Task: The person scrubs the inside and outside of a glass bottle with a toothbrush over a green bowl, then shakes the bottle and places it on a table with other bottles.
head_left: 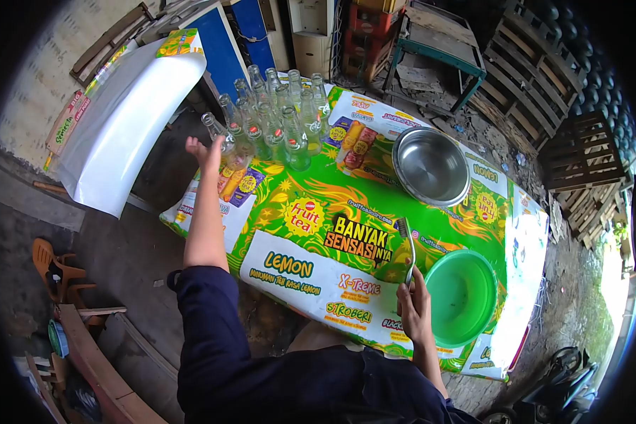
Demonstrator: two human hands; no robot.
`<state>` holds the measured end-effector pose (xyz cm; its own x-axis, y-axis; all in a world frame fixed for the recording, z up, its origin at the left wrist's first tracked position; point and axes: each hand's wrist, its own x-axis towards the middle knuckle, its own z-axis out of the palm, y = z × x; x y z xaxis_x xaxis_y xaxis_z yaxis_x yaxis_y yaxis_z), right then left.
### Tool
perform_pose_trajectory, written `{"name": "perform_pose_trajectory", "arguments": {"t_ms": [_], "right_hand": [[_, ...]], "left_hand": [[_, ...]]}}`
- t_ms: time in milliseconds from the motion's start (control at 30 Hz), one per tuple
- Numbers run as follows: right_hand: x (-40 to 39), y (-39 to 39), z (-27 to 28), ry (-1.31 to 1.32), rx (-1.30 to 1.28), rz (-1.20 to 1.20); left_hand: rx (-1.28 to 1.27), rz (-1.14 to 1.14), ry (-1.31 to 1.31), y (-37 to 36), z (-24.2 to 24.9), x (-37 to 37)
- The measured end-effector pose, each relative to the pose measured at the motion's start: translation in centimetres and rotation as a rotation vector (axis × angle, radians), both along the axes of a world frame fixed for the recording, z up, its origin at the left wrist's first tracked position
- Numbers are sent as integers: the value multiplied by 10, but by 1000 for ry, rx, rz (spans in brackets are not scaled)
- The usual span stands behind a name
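My left hand [206, 151] is raised at the near left corner of the bottle group, its fingers and thumb apart. Right at its fingertips stands a clear glass bottle [215, 128], partly overlapped by the thumb in this view. Several more glass bottles [297, 141] stand upright and close together behind it, some with small red labels. In my right hand [415, 309] is a small brush [409, 249] with a pale handle and dark bristles, held upright by the handle. Just right of that hand sits a green plastic basin [493, 290].
A steel bowl [466, 169] rests on the far right of the table, which has a printed green and white cover [311, 251]. Left stands another table with a white sheet [131, 120]. Wooden pallets [526, 71], a green-framed table [442, 42] and an orange chair [49, 272] surround the area.
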<state>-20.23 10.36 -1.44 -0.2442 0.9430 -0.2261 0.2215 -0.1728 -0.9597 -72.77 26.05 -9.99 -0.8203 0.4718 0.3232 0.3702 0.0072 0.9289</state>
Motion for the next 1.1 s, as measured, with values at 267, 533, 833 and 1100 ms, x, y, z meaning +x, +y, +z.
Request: {"name": "perform_pose_trajectory", "arguments": {"t_ms": [267, 533, 833, 1100], "right_hand": [[37, -28, -6, -13, 163, -58], [155, -93, -17, -69, 338, -445], [250, -154, -84, -620, 519, -357], [254, -150, -94, -605, 454, -309]], "left_hand": [[482, 500, -130, 26, 124, 14], [843, -502, -463, -115, 185, 289], [409, -826, -533, -276, 75, 458], [210, -592, -747, -326, 24, 507]]}}
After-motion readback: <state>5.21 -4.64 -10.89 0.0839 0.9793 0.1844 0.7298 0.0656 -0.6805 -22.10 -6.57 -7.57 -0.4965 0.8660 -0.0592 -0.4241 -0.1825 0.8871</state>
